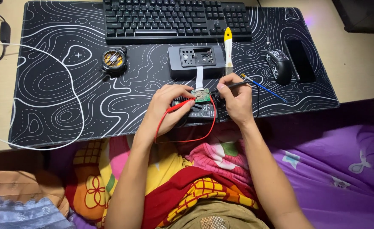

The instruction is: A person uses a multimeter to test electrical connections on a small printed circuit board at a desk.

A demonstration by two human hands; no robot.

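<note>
**Two probes on one small board**

Head view: two hands work at the near edge of a black desk mat (68, 101) with white contour lines. The left hand (166, 108) is closed on one red probe (182, 105), its tip laid against a small green board (201, 96). The right hand (237, 98) is closed on one black probe (233, 86), held like a pen, its tip at the same board. One red lead (204, 136) loops from the left hand down past the mat's edge and back up. The board sits between the two hands, over a dark meter (202, 111) that is mostly hidden under fingers and board; its face cannot be read.

One white ribbon cable (199, 77) runs from the board up to one dark grey case (196, 59), which lies open side up; small parts sit in its recess, too small to make out. Left of it lies one round black holder (113, 60) with yellowish cells inside; their number is hard to tell. One brush (228, 48) with a yellow-white handle lies right of the case, and one thin blue tool (263, 88) beside the right hand. Further back: one keyboard (176, 19), cut off at the top, one mouse (278, 64), one black phone (299, 59). One white cable (74, 85) curves across the mat's left part and leaves the picture
</note>
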